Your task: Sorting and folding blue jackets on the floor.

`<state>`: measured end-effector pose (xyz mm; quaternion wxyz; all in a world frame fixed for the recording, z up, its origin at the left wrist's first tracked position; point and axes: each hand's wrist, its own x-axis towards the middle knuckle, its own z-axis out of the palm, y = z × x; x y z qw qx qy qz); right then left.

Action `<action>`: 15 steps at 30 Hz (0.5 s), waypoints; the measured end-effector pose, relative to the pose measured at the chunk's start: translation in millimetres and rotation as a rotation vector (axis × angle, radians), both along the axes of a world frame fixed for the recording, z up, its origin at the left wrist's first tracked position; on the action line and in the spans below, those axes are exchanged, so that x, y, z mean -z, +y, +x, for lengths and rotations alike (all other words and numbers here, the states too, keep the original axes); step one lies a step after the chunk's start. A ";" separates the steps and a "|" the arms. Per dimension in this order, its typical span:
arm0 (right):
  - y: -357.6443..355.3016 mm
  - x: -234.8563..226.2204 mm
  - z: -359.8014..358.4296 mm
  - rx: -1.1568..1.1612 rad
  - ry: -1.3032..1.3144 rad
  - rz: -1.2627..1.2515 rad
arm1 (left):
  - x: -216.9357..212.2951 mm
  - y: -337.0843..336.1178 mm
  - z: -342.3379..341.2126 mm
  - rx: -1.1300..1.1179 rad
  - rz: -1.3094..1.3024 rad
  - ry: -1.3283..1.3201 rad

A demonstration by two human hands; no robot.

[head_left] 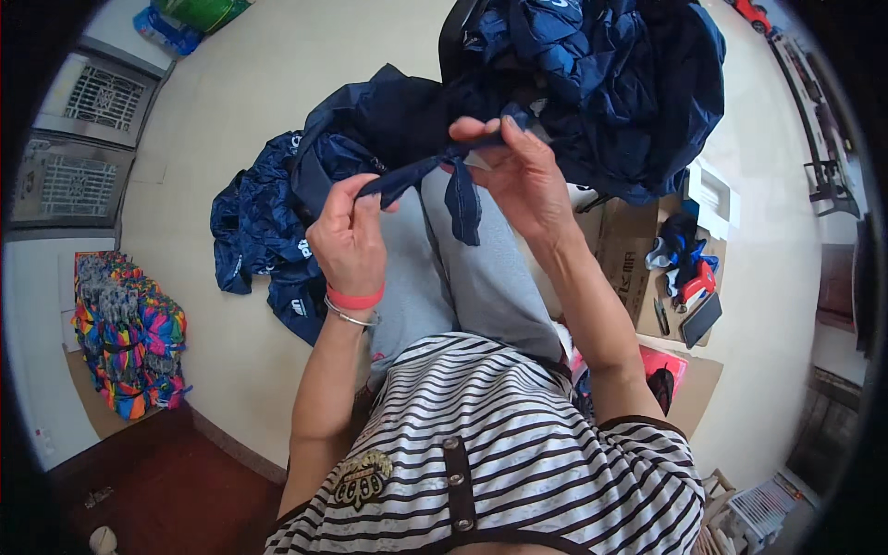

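A narrow navy fabric strip (462, 205) is stretched between my two hands above my lap, with a short end hanging down from its middle. My left hand (350, 242) pinches one end of it between thumb and fingers. On the other side, my right hand (529, 180) grips the strip near the fingertips, palm partly turned toward me. Just beyond lies a heap of dark navy cloth (370, 120), reaching toward my left knee. Whether the strip is joined to that heap is hidden behind my hands.
A large navy bundle (638, 102) fills the far right, and crumpled navy garments (264, 217) lie on the floor at left. To the right, a cardboard box (629, 250) carries a phone (700, 320) and small scissors (661, 316). Multicoloured packed bundles (129, 333) stand far left.
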<state>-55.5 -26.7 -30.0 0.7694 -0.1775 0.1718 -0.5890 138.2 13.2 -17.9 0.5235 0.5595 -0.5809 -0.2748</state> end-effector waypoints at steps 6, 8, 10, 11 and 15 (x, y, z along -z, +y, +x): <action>10.7 1.3 21.9 0.066 0.512 0.099 | -0.6 -2.9 0.9 0.044 0.062 0.317; 12.1 10.5 22.9 0.019 0.589 0.116 | -0.1 -3.2 0.5 0.033 0.163 0.433; 9.1 18.1 17.9 0.003 0.823 0.067 | 2.0 -7.8 0.4 0.096 0.212 0.847; 7.9 21.7 16.6 -0.005 0.940 0.043 | 3.3 -9.3 0.1 0.128 0.235 1.054; 5.1 33.6 21.5 0.136 0.903 -0.052 | 12.6 -11.1 1.3 0.177 0.170 1.028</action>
